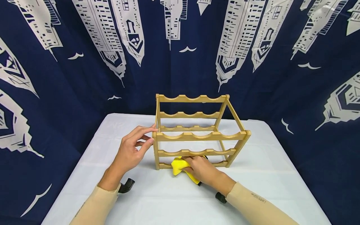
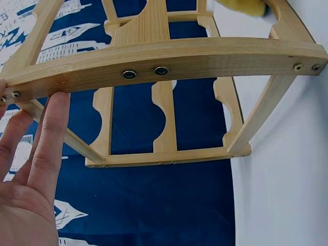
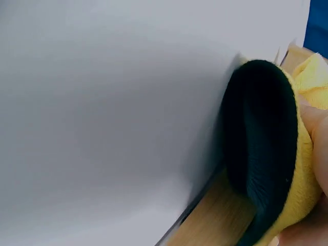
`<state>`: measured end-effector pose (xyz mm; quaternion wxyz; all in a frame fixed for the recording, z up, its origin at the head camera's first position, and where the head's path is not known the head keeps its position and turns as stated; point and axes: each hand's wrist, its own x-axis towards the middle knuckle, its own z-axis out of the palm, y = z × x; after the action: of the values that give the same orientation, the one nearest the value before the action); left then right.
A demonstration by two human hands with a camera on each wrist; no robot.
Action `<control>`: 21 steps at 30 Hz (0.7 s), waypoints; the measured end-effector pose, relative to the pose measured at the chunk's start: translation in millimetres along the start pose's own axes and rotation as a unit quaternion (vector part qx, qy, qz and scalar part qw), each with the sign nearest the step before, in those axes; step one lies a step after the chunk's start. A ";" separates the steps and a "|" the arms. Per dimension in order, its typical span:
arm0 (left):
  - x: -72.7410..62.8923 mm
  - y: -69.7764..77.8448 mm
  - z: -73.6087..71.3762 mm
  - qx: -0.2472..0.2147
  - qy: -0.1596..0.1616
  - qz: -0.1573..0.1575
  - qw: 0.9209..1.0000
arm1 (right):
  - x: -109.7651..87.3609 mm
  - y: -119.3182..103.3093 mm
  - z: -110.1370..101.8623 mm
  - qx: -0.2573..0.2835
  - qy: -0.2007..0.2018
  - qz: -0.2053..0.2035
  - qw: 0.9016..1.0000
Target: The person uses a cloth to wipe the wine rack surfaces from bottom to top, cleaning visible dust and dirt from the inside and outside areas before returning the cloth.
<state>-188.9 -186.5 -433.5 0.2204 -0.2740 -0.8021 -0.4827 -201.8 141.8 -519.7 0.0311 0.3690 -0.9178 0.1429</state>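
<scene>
A light wooden bottle rack (image 1: 185, 136) with scalloped bars stands on the table. My left hand (image 1: 133, 147) is at its front left corner, and the fingertips touch the outer face of the side post (image 2: 143, 64), fingers fairly straight. My right hand (image 1: 203, 170) grips a yellow cloth (image 1: 177, 165) at the bottom front bar (image 1: 166, 166). In the right wrist view the cloth's dark side (image 3: 261, 133) folds over the wooden bar (image 3: 215, 215). Part of the right hand's fingers is hidden behind the cloth and the rack.
The rack stands on a table with a white cover (image 1: 157, 200). Behind and around it hangs a dark blue curtain (image 1: 180, 72) printed with white buildings and birds. Black straps' ends (image 1: 127, 185) stick out from beneath both wrists.
</scene>
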 end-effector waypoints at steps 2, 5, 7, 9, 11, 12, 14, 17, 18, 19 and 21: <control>0.8 0.9 -0.2 0.001 0.002 0.002 1.000 | -6.0 6.2 -4.3 0.002 0.003 0.006 1.000; 0.8 1.1 -0.6 0.000 0.005 0.003 1.000 | -15.1 13.6 -9.2 -0.030 0.012 0.003 0.999; 0.6 1.3 -0.7 0.000 0.005 0.003 1.000 | -20.2 16.8 -11.1 -0.056 0.018 -0.005 0.998; 0.0 0.6 -0.2 -0.002 0.004 0.002 1.000 | -24.4 18.4 -12.4 -0.080 0.021 -0.013 0.997; -0.4 -0.2 0.6 -0.005 0.003 0.002 1.000 | -28.0 18.9 -14.1 -0.095 0.021 -0.019 0.995; -0.6 -0.5 1.0 -0.005 0.003 0.001 1.000 | -29.7 18.5 -15.1 -0.099 0.022 -0.022 0.995; -0.9 -1.2 2.2 -0.006 0.002 0.001 1.000 | -33.6 17.8 -17.4 -0.105 0.027 -0.029 0.994; -0.4 -0.7 3.1 -0.008 0.002 0.002 1.000 | -40.7 16.9 -21.2 -0.114 0.045 -0.044 0.991; -0.2 -0.1 3.1 -0.010 0.001 0.002 1.000 | -43.0 16.9 -22.2 -0.119 0.052 -0.049 0.990; 0.1 0.5 3.0 -0.012 0.001 0.001 1.000 | -45.3 17.3 -23.0 -0.124 0.059 -0.052 0.989; 0.5 1.3 2.6 -0.019 0.002 -0.001 1.000 | -49.5 18.4 -24.3 -0.132 0.068 -0.056 0.987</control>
<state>-188.6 -183.5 -433.4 0.2159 -0.2764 -0.7927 -0.4986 -179.7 194.5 -508.8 0.1495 0.4024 -0.9021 0.0431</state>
